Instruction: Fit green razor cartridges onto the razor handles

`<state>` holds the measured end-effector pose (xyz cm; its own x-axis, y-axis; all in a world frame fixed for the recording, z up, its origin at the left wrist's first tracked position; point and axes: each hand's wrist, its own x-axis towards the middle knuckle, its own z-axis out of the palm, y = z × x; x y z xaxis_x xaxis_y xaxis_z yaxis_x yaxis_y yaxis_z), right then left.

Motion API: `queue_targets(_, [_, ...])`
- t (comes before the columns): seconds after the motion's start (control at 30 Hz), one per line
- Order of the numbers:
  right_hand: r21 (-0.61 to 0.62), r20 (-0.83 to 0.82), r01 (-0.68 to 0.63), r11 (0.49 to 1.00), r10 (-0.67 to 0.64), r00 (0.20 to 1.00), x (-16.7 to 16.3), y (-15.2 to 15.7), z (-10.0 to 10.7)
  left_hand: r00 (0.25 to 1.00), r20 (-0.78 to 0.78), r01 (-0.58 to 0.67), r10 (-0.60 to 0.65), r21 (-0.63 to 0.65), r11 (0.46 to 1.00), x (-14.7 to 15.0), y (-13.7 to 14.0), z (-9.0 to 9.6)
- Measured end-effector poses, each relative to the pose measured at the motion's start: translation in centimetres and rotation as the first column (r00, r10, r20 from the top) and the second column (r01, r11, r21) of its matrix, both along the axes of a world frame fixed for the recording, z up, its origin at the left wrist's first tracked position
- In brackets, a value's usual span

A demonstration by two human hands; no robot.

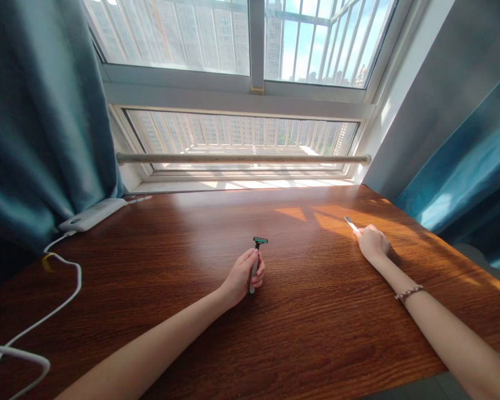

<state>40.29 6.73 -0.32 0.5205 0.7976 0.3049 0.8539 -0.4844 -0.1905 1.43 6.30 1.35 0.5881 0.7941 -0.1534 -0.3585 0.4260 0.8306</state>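
My left hand is closed around the handle of a razor, a little left of the tabletop's right half. The razor stands nearly upright, its black and green head at the top and its grey handle pointing down towards me. Farther right, my right hand is closed on a slim, pale object with a dark tip, which sticks out to the upper left. Most of that object is hidden in the fingers, so its kind cannot be made out. A braided bracelet circles my right wrist.
The brown wooden table reaches to a barred window. A white power strip lies at the back left, its white cable looping down the left side. Blue curtains hang on both sides. Sunlight falls across the right.
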Motion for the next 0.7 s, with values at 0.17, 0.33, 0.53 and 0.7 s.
queue_targets(0.17, [0.093, -0.081, -0.004, 0.996, 0.011, 0.997, -2.9, -1.2, 1.9, 0.984, -0.065, -0.163, 0.163, 0.008, 0.987, 1.9, -1.2, 1.5])
queue_targets(0.33, [0.154, -0.249, -0.399, 0.904, 0.426, 0.87, -13.1, -6.1, 3.5, 0.966, -0.045, -0.258, 0.255, -0.095, 0.961, 4.6, -3.8, 2.6])
queue_targets(0.53, [0.413, -0.616, -0.448, 0.793, 0.606, 0.503, -24.0, -11.7, 4.6, 0.951, 0.004, -0.3, 0.309, -0.232, 0.925, 6.2, -7.5, 3.6])
queue_targets(0.7, [0.377, -0.681, -0.442, 0.814, 0.568, 0.463, -25.6, -12.7, 4.8, 0.952, -0.105, -0.305, 0.289, -0.213, 0.928, 2.2, -10.3, 4.2])
